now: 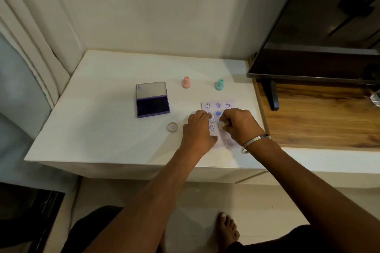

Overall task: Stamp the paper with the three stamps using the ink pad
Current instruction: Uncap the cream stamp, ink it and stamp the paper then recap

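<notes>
Two hands on the paper point(227, 144), near right edge of the white tabletop point(102, 129). Left hand point(198, 131) lies flat, fingers spread, pinning the sheet. Right hand point(239, 126) has its grip clamped on a pale stamp point(222, 125), face down on the paper below printed smileys and hearts. Pink stamp point(186, 82) and teal stamp point(219, 84) stand upright behind. Ink pad point(152, 104) open, left of the paper; round cap point(172, 127) just in front of it.
</notes>
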